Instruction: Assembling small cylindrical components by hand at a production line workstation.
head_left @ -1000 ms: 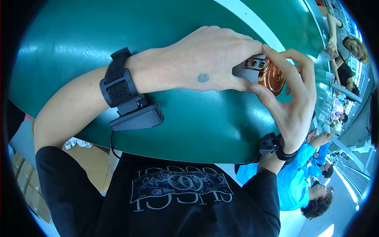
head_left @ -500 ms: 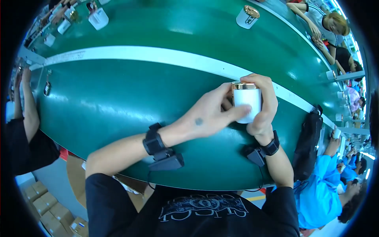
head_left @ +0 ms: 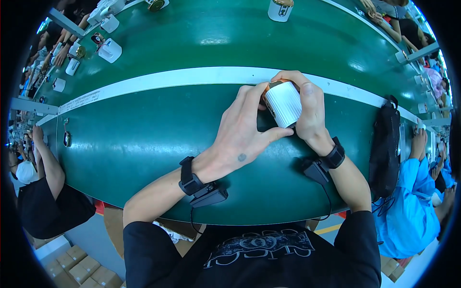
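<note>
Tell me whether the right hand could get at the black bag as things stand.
Probably not: the right hand holds the white canister, though nothing visible blocks its way to the bag.

black bag (head_left: 385, 149) at right, cardboard boxes (head_left: 85, 269) at lower left

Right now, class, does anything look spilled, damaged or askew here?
Nothing clearly stands out; I see no spill or damage. The white canister leans, but it is held between the left hand and right hand.
</note>
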Demonstrator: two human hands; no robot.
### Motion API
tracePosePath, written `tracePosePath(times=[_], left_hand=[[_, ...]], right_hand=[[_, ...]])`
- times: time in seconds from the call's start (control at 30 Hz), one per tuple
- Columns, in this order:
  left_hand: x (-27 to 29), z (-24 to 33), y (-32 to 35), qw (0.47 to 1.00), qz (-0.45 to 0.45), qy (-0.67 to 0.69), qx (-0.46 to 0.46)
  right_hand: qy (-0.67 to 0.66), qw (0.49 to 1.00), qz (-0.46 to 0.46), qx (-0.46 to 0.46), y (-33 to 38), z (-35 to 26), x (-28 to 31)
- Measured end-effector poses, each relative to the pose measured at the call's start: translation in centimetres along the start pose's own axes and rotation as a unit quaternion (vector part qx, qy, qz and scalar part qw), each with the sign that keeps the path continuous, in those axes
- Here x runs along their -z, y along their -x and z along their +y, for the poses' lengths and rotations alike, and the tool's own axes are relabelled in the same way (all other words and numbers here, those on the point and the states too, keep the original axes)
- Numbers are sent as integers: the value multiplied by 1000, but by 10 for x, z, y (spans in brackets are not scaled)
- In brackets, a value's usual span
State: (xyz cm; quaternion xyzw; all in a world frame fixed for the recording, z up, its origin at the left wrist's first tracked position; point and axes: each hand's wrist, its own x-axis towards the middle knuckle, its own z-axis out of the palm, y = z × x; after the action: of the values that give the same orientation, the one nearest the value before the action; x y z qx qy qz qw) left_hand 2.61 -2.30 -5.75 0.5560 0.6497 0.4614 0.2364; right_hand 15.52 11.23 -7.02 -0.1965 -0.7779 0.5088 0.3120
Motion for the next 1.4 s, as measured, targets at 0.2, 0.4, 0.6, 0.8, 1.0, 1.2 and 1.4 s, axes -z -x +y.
tracePosePath(times=[0.2, 0.4, 0.6, 0.8, 1.0, 1.2, 1.4], left_hand=[[10, -20, -8, 999, -8, 23, -26], [26, -43, -15, 984, 6, 16, -179], [136, -107, -64, 904, 376, -191, -66], [250, -207, -68, 688, 583, -409, 140], [277, -215, -82, 763, 520, -334, 190], [240, -192, -64, 890, 418, -173, 53], [87, -69, 10, 992, 104, -68, -15]], right_hand=[[12, 998, -5, -55, 3, -6, -7], [-116, 970, -118, -177, -14, -12, 8], [60, 974, 219, 21, -32, 40, 52], [276, 927, 253, -5, -39, 64, 74], [420, 836, 334, 118, -36, 19, 56], [221, 954, 168, 116, -11, -14, 19], [-33, 993, -39, -106, 2, -28, -28]])
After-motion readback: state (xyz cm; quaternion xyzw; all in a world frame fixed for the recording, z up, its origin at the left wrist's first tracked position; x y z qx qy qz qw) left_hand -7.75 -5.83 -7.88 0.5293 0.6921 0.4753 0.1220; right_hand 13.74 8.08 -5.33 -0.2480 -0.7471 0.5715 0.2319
